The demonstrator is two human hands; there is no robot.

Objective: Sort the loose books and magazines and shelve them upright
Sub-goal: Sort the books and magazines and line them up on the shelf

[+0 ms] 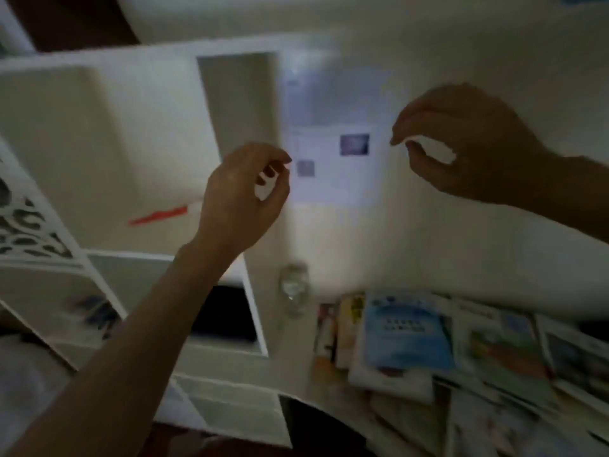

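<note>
Below, loose books (408, 338) well apart from both raised hands.

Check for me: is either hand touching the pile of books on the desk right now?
Apart. The head view shows the left hand and right hand both raised, with bare wall between them and the book pile lower down.
</note>
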